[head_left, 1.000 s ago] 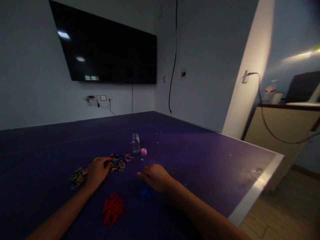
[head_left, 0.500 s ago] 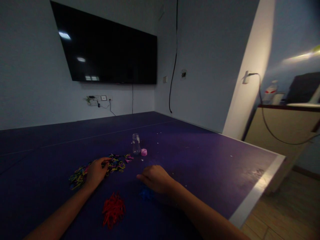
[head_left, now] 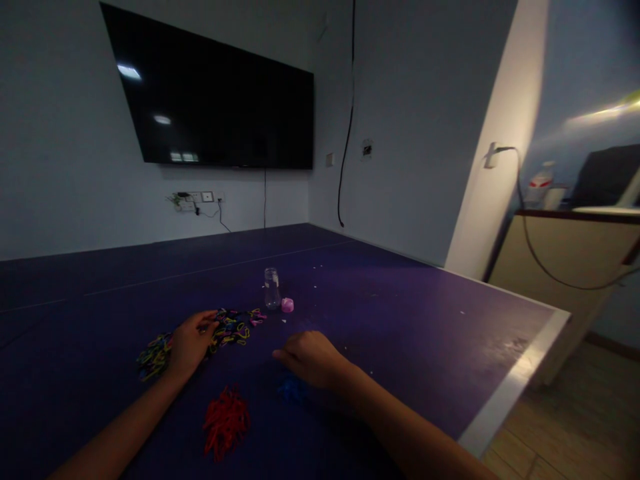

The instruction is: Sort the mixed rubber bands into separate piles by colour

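Observation:
A pile of mixed-colour small bands (head_left: 231,328) lies on the purple table (head_left: 400,320), stretching left past my left hand (head_left: 193,341). That hand rests over the pile with thumb and fingers curled together; whatever is between them is too small to make out. My right hand (head_left: 313,359) is closed above a small blue heap (head_left: 291,388), its fingertips mostly hidden. A heap of red bands (head_left: 226,421) sits nearer me, between the two forearms. Beyond the hands stands a clear open bottle (head_left: 272,289), with a pink cap (head_left: 287,305) beside it.
Small white scraps dot the table. A wall with a large television (head_left: 215,93) and sockets rises behind it. A black cable (head_left: 347,133) hangs at the corner. At the right, a cabinet (head_left: 575,280) holds a plastic bottle (head_left: 539,185).
My left hand has shifted very slightly over the mixed pile. My right hand keeps its place and shape.

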